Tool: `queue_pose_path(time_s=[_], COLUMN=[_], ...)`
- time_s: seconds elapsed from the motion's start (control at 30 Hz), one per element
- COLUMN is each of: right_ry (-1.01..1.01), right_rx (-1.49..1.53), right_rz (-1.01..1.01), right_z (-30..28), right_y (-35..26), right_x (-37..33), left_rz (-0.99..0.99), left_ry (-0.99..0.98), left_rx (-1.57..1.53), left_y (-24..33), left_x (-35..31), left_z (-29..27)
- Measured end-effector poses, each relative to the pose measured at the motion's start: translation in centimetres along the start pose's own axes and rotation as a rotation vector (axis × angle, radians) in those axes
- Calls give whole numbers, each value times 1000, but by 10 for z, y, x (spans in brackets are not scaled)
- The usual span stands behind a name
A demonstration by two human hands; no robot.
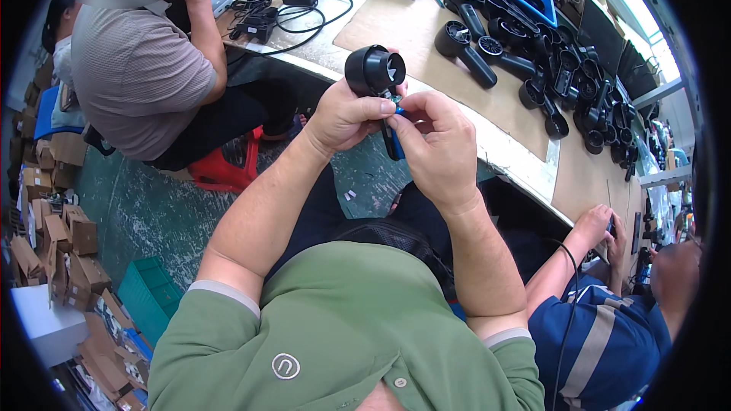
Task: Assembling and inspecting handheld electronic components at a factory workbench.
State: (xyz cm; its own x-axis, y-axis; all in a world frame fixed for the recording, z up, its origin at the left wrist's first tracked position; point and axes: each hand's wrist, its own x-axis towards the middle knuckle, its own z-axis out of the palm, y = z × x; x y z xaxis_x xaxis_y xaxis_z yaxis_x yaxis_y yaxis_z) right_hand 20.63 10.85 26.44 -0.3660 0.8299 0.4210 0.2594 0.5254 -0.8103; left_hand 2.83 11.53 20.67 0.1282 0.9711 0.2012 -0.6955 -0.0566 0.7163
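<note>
Workshop counter w/ cardboard mats carries rows of black blower housings. Left hand grips one black housing held up over the lap, fingers clenched round its neck. Right hand pinches a small blue part at the handle. Looks like fitting step; next needs steady alignment.

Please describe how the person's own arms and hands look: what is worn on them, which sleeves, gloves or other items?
Both forearms are bare. The left hand and right hand wear no gloves, and no watch or ring shows. The sleeves are short, of a green shirt, each ending in a light grey cuff band above the elbow. The shirt has a small white round emblem on the chest.
</note>
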Motion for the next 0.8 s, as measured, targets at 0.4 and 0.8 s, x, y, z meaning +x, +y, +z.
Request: queue_pose_path(time_s=[0.4, 0.8], right_ry=[74, 38], right_rx=[-42, 501], right_rz=[-59, 322], right_z=[7, -14], right_y=[0, 0], right_x=[-4, -9], left_rz=[50, 111], left_ry=[-52, -67], left_rx=[-33, -68], left_y=[3, 13], left_x=[0, -1], left_z=[3, 4])
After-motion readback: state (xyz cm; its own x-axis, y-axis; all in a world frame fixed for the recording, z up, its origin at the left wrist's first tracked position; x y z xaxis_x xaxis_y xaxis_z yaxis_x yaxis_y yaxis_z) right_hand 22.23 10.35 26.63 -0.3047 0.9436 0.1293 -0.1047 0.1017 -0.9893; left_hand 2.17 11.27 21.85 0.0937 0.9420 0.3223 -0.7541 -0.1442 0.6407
